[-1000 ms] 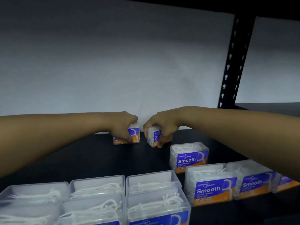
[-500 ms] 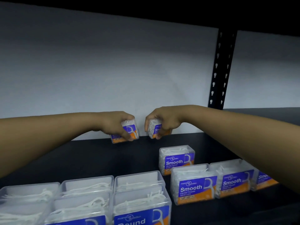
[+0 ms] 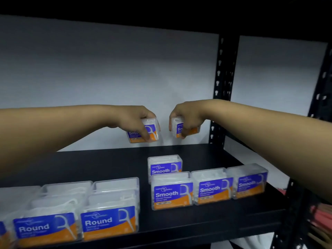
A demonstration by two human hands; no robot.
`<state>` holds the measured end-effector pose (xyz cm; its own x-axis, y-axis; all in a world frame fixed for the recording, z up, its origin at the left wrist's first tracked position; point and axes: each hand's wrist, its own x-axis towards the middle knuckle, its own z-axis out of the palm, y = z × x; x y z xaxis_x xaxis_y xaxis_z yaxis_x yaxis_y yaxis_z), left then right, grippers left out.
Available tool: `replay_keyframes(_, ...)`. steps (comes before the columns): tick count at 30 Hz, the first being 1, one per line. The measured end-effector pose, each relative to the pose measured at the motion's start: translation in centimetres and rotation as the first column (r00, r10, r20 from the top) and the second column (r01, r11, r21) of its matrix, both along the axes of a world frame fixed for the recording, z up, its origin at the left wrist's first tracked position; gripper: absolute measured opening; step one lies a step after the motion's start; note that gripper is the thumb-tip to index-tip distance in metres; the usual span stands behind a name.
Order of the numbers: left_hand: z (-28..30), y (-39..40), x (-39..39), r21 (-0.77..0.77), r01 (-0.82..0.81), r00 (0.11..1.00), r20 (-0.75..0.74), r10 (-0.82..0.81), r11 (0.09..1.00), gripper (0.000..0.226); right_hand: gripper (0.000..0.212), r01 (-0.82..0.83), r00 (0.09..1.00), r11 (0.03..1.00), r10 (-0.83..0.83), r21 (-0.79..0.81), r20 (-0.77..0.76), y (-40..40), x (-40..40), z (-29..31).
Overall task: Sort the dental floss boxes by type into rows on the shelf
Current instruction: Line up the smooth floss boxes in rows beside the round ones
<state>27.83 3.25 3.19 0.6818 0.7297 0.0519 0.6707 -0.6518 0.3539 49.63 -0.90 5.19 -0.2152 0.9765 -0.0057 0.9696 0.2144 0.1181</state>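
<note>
My left hand [image 3: 136,121] grips a clear "Smooth" floss box [image 3: 151,131] with a blue and orange label, lifted above the back of the black shelf [image 3: 100,164]. My right hand [image 3: 186,117] grips a second Smooth floss box [image 3: 175,128], also lifted, just right of the first. Below them one Smooth box [image 3: 164,167] stands behind a row of three Smooth boxes [image 3: 209,187] at the front right. Several "Round" boxes [image 3: 107,221] fill the front left.
A white wall [image 3: 107,69] backs the shelf. A black perforated upright post [image 3: 222,87] stands at the back right, another post [image 3: 321,87] at the far right. Red and white items [image 3: 321,218] lie beyond the shelf's right end.
Both hands have lifted their Smooth boxes off the shelf's back and hold them higher. The camera has pulled back, showing the Round labels at the front.
</note>
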Motion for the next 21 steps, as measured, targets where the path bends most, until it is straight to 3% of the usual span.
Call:
replay_keyframes(12,0.5,-5.3,8.4,0.028,-0.024,0.999,0.039,0.023,0.999,0.035,0.047,0.142,0.979,0.989,-0.145,0.030,0.143,-6.3,4.8,1.0)
replay_keyframes(15,0.3,-5.8,9.9,0.017,-0.026,0.999,0.027,0.025,1.000,0.035,0.048,0.178,0.975,0.984,-0.175,-0.007,0.138,-7.4,5.8,0.6)
replay_keyframes(21,-0.6,-6.6,12.6,0.011,-0.012,0.999,-0.041,0.013,1.000,0.039,0.059,0.232,0.932,0.972,-0.230,0.027,0.281,-8.4,6.3,-0.3)
